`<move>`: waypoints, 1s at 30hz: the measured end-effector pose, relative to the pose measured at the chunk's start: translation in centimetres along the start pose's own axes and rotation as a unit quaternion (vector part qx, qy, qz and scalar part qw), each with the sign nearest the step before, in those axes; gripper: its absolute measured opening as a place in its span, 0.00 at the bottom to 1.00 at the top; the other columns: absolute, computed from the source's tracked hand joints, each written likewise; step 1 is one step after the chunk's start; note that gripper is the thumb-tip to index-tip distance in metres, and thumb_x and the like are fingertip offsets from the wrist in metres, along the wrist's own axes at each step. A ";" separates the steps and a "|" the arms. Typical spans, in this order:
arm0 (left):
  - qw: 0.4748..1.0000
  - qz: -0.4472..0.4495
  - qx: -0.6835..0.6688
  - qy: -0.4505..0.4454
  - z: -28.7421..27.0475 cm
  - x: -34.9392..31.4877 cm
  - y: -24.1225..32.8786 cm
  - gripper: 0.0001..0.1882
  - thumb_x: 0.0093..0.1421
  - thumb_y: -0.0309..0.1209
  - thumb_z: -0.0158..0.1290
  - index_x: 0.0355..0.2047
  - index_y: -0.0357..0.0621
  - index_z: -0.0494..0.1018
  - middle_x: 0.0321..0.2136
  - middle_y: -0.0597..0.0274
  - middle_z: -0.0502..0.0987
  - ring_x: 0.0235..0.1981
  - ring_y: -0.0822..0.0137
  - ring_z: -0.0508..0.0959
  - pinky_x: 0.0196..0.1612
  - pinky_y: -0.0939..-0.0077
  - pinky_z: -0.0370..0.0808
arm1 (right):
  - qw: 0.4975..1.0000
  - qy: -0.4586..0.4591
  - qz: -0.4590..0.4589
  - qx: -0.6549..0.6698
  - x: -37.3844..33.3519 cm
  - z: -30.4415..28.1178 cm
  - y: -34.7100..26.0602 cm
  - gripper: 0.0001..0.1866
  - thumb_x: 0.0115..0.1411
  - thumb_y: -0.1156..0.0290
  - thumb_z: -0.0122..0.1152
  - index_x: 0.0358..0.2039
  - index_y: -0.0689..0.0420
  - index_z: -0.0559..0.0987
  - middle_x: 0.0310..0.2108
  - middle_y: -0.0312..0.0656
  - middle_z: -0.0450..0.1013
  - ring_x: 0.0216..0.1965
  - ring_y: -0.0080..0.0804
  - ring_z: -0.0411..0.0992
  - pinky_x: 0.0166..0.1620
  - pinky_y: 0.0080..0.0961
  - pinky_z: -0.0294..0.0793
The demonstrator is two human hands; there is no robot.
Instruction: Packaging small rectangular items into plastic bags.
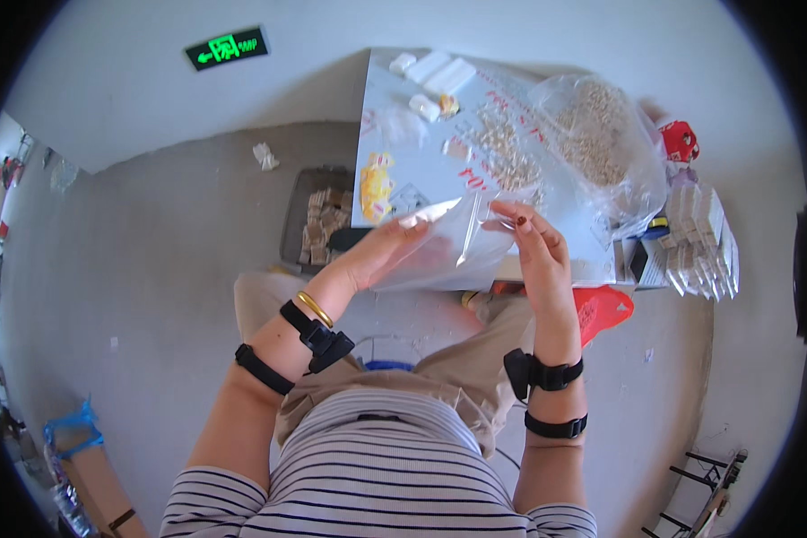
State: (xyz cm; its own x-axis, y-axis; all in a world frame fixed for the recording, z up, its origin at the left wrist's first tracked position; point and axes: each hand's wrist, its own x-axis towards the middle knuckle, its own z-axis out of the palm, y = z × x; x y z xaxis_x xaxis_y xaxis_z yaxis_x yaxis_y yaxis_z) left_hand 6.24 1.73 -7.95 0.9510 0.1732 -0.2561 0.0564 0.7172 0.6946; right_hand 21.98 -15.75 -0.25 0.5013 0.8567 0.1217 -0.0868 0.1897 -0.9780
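A clear plastic bag [446, 253] is stretched between my two hands over the near edge of the table. My left hand [387, 253] grips its left side, thumb on top and fingers partly hidden behind the film. At the bag's upper right edge, my right hand [544, 251] pinches the film between thumb and fingers. Nothing can be made out inside the bag. Just beyond it on the tabletop lie a row of small yellow packets [377, 186] and a spread of small beige pieces [511, 161].
A large clear bag of beige pieces [596, 134] rests on the table's [421, 161] right side. White boxes [446, 75] stand at the back. Wrapped packs [698, 233] are stacked at the right. A grey bin [293, 215] of small blocks sits left; a red bag [603, 309] hangs below.
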 end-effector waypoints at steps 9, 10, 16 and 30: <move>0.929 0.128 0.245 0.247 -9.7 -5.9 -3.1 0.07 0.57 0.20 0.48 0.36 0.38 0.73 0.33 0.63 0.78 0.37 0.72 0.78 0.42 0.78 0.75 | 0.951 -0.005 0.247 -0.188 -6.9 -4.7 13.0 0.08 0.63 0.71 0.55 0.39 0.61 0.76 0.36 0.35 0.73 0.39 0.21 0.70 0.45 0.22 0.68; 0.895 0.095 0.344 0.267 -10.9 -6.4 -2.8 0.05 0.55 0.20 0.48 0.32 0.39 0.72 0.31 0.63 0.77 0.34 0.71 0.77 0.39 0.77 0.73 | 0.947 -0.005 0.265 -0.182 -7.4 -5.1 14.6 0.08 0.63 0.71 0.55 0.39 0.61 0.76 0.36 0.35 0.73 0.39 0.21 0.70 0.45 0.22 0.68; 0.697 0.114 0.685 0.180 -9.0 -4.1 -0.8 0.02 0.52 0.24 0.50 0.24 0.41 0.70 0.23 0.61 0.74 0.26 0.60 0.72 0.34 0.66 0.66 | 0.899 -0.142 0.348 -0.224 -7.6 -5.5 21.2 0.09 0.60 0.69 0.56 0.36 0.61 0.77 0.32 0.43 0.77 0.35 0.33 0.74 0.42 0.26 0.71; 0.610 -0.449 0.629 -0.179 -11.8 -7.4 -13.8 0.24 0.46 0.35 0.63 0.43 0.42 0.72 0.36 0.53 0.80 0.39 0.54 0.80 0.40 0.61 0.76 | 0.710 -0.391 0.531 -0.249 -18.8 1.3 23.6 0.20 0.49 0.69 0.62 0.45 0.56 0.79 0.45 0.49 0.76 0.47 0.46 0.74 0.50 0.36 0.72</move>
State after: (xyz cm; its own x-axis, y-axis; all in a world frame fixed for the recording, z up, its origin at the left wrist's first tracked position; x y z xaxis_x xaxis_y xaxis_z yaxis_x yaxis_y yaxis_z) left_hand -5.14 -1.45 -23.56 0.3589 -0.2276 -0.9052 0.5772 -0.7080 0.4069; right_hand 9.42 -26.72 -25.40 -0.2667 0.4319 -0.8616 0.3532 -0.7880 -0.5043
